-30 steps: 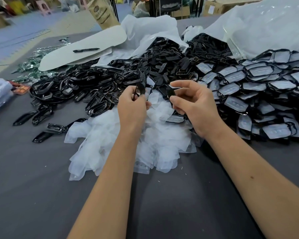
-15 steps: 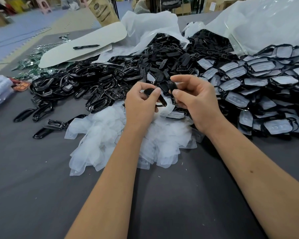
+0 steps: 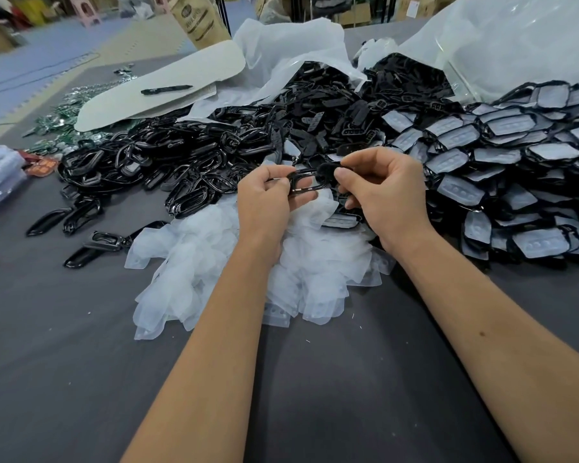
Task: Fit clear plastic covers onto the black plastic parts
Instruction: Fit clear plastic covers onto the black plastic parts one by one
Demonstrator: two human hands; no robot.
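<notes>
Head view: left hand point(image 3: 264, 198) and right hand point(image 3: 381, 192) pinch one black part point(image 3: 306, 180); a crooked squeeze risks misalignment.

Two hands meet in the middle, above a heap of clear covers point(image 3: 248, 262) on the gray tabletop point(image 3: 81, 379). The left hand point(image 3: 264, 203) pinches one end of a shiny black ring part point(image 3: 306, 182). The right hand point(image 3: 386, 195) pinches a small black piece point(image 3: 326, 170) that touches the ring's other end. A big pile of black parts point(image 3: 188, 162) lies behind the left hand. On the right sits a pile of covered parts point(image 3: 515, 168). A black pen point(image 3: 166, 89) lies on a white board point(image 3: 154, 91) far back.
</notes>
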